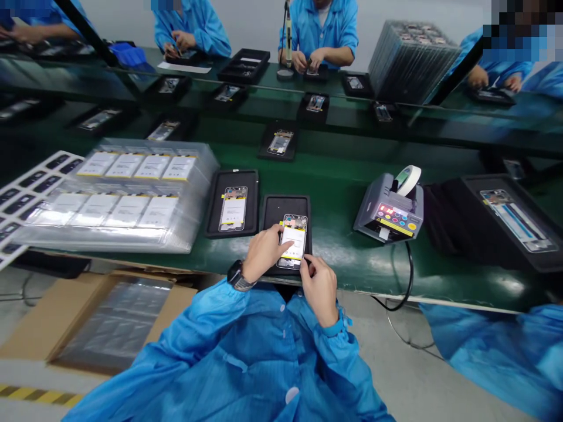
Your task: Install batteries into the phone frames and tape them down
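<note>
In the black tray (285, 204) before us, a phone frame (299, 220) lies uncovered, white battery (297, 235) already in. Our left hand (264, 249) lays its thumb on the battery; our right hand (320, 287) touches the lower corner; can't tell if either grips. Clear trays (187, 220) left, tape dispenser (389, 214) right; only our hands obstruct.

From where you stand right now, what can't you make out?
White battery, head view: its print is too small to read, and the left hand's thumb covers part.
Right hand, head view: its own back and thumb hide some fingers.
Gray machine, head view: button markings are too small.
White sheet with dark pieces, head view: cut off by the left edge.
Large black tray, head view: cut off by the right edge.
</note>
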A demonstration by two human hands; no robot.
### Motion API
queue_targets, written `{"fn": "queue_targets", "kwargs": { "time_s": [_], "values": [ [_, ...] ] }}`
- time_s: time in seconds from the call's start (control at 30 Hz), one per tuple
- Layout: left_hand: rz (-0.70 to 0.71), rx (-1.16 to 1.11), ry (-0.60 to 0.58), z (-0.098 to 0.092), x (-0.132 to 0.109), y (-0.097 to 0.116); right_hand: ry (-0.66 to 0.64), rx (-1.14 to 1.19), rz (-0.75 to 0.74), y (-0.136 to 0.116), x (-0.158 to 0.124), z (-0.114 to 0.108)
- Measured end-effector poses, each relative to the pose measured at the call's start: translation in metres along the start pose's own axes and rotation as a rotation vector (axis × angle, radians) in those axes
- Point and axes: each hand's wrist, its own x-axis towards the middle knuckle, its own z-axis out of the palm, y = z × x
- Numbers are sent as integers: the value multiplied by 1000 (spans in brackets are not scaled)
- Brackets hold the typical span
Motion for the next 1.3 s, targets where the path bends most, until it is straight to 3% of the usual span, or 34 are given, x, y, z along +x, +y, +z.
{"fn": "queue_targets", "kwargs": {
  "time_s": [0.1, 0.3, 0.4, 0.6, 0.7, 0.8, 0.93, 1.17, 1.3],
  "values": [
    [-63, -40, 2, -4, -3, 1, -2, -17, 0, -2, -1, 0],
    [-359, -763, -381, -13, 5, -7, 17, -40, 1, -6, -1, 1],
    [-374, -892, -473, -22, 12, -9, 28, -29, 11, -5, 0, 2],
    [-185, -634, -367, -11, 21, -8, 28, 51, 36, -1, 3, 6],
    [-89, -716, -350, -4, 11, -5, 133, 159, 82, -1, 10, 5],
    [-41, -894, -411, -7, -10, -1, 235, 430, 156, -6, 21, -6],
    [-18, -1027, -432, -13, -37, 11, -28, 833, 171, -22, 25, -28],
    [-65, -1007, -267, -7, -49, 32, 11, 835, 196, -48, -1, -39],
    [4, -927, -185, -8, -57, 36, 67, 788, 184, -53, -11, -40]
  ]
}}
